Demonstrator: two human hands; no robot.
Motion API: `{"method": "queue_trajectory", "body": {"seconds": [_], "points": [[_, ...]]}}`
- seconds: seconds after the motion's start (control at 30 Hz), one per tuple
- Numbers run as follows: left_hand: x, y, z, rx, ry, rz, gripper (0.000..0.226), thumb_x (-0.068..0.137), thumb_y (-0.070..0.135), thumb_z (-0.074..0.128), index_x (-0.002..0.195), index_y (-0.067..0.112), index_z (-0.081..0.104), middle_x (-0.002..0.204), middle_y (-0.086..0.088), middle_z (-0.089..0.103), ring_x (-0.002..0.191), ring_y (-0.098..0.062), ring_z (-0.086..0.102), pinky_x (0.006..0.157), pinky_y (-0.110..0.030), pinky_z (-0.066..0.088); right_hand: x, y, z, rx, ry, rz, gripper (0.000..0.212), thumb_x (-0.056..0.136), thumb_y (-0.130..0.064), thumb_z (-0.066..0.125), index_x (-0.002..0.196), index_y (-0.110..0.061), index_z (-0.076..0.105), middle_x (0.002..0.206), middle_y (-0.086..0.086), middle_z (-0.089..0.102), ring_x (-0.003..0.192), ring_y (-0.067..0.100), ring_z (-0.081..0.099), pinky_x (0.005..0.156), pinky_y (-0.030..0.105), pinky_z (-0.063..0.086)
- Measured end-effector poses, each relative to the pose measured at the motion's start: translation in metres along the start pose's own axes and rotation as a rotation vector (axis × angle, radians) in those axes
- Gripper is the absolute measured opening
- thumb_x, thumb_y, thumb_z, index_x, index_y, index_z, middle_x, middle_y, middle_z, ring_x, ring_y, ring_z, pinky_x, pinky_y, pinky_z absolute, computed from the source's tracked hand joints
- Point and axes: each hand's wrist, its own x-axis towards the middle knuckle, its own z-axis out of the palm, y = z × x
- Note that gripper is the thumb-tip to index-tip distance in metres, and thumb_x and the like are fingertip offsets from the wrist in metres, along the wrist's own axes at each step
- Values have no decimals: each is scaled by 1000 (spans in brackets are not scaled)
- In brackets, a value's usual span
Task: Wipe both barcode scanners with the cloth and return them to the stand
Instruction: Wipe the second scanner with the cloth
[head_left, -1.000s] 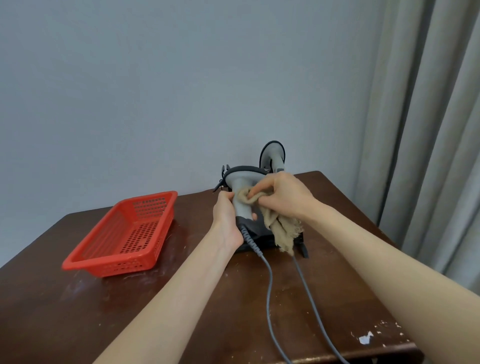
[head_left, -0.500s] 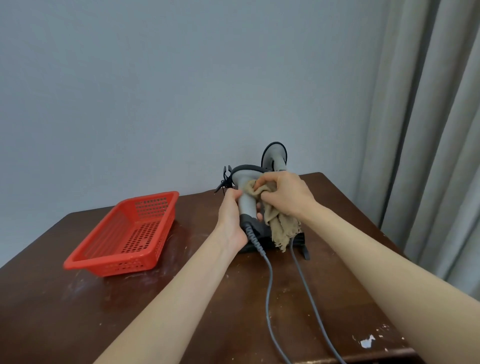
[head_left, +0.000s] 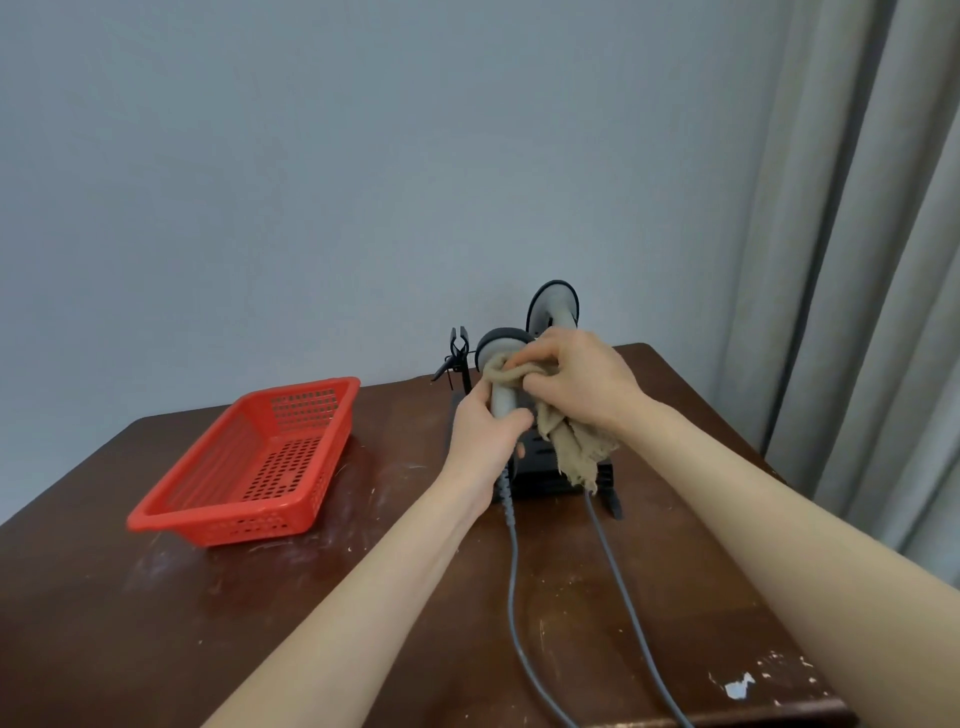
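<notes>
My left hand (head_left: 483, 431) grips the handle of a grey barcode scanner (head_left: 503, 397), held upright above the black stand (head_left: 545, 470). My right hand (head_left: 582, 382) presses a beige cloth (head_left: 569, 441) against the scanner's neck just under its dark-rimmed head; the cloth's loose end hangs down over the stand. A second grey scanner (head_left: 553, 306) sits in the stand behind my right hand, partly hidden. Two grey cables (head_left: 511, 571) run from the scanners toward the table's front edge.
A red perforated plastic basket (head_left: 249, 467) sits on the dark wooden table (head_left: 156, 623) to the left. An empty black holder clip (head_left: 458, 353) rises at the stand's left. A grey wall is behind, grey curtains (head_left: 857, 260) at the right.
My right hand has slid the cloth up the scanner from the handle toward its head, and the scanner's head has turned a little. My left hand keeps its grip.
</notes>
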Motion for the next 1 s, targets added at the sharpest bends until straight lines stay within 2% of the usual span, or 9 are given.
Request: {"method": "queue_trajectory", "body": {"seconds": [0.13, 0.23, 0.33, 0.47, 0.57, 0.7, 0.8, 0.9, 1.0], "points": [[2, -1, 2, 60, 15, 21, 54, 83, -4, 52, 128, 26, 50, 78, -2, 54, 50, -13, 41, 43, -17, 38, 4, 3, 5, -119, 90, 18, 33, 86, -17, 53, 106, -37, 69, 99, -9, 60, 87, 17, 59, 74, 36, 51], [3, -3, 1, 55, 54, 58, 38, 81, -4, 53, 113, 17, 57, 74, -4, 55, 54, -13, 44, 44, -18, 38, -3, 0, 5, 45, -52, -60, 35, 82, -11, 54, 100, -35, 72, 78, -22, 52, 77, 2, 53, 75, 29, 48], [2, -8, 2, 63, 64, 51, 25, 80, 2, 55, 100, 18, 59, 82, -5, 58, 59, -6, 49, 50, -15, 39, -5, -4, 3, 44, -156, -81, 32, 80, -13, 56, 94, -36, 73, 78, -22, 54, 88, 3, 54, 84, 31, 47], [5, -10, 4, 158, 34, 7, 70, 68, 19, 58, 136, 27, 42, 114, -20, 51, 70, -18, 50, 55, -22, 40, 3, 0, 2, -101, 31, 10, 38, 84, -15, 51, 105, -41, 68, 89, -11, 65, 78, 15, 59, 67, 33, 51], [4, -10, 3, 156, 56, 7, 71, 61, 24, 57, 131, 30, 45, 115, -22, 51, 73, -22, 52, 56, -24, 43, 2, 3, 3, -22, -16, -20, 41, 84, -11, 51, 104, -41, 69, 90, -20, 65, 84, 9, 60, 76, 35, 53], [10, -20, -1, 175, 69, -7, 69, 54, 37, 59, 121, 26, 52, 126, -19, 52, 113, -37, 54, 84, -42, 53, -8, 1, 6, 159, -239, -80, 37, 78, -9, 59, 78, -44, 72, 87, -22, 58, 92, 1, 55, 93, 32, 47], [5, -17, 0, 146, 64, 5, 55, 63, 26, 63, 114, 39, 49, 121, -11, 52, 106, -25, 55, 74, -28, 50, -4, 2, 6, 71, -169, -61, 34, 79, -15, 58, 84, -45, 72, 85, -22, 57, 89, 5, 56, 85, 35, 50], [5, -19, 0, 159, 26, 4, 80, 68, 18, 61, 142, 32, 34, 119, -10, 47, 87, -20, 55, 61, -23, 44, 1, 3, 6, -18, -24, -11, 40, 84, -11, 51, 101, -42, 70, 87, -23, 59, 87, 10, 61, 75, 35, 53], [5, -18, -1, 150, 35, -5, 97, 59, 25, 60, 149, 31, 24, 124, -10, 48, 86, -22, 57, 59, -25, 45, 1, 7, 6, 40, -40, -38, 42, 83, -8, 51, 98, -41, 72, 93, -18, 61, 90, 11, 60, 81, 36, 52]]}}
